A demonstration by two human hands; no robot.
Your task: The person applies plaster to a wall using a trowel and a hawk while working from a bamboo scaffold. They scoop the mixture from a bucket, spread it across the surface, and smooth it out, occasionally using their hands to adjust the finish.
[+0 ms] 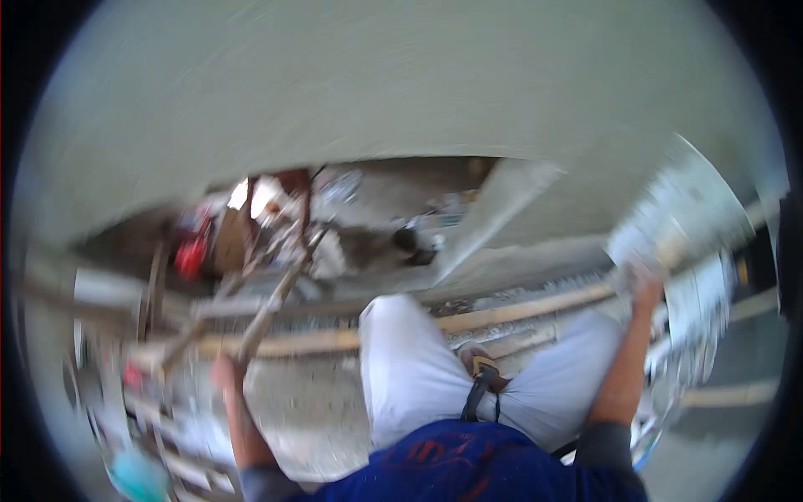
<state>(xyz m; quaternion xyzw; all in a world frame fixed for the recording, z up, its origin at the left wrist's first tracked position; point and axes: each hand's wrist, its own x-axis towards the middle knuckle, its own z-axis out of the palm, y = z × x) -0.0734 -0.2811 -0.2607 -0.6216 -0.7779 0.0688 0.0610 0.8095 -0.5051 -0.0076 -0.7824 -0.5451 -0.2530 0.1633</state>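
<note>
The right hand (644,283) is at the narrow end of a tilted white bucket (684,201); blur hides its grip. The left hand (227,373) meets a wooden pole's (272,311) near end, finger closure unclear. Beyond lies a bamboo pole (535,305).
</note>
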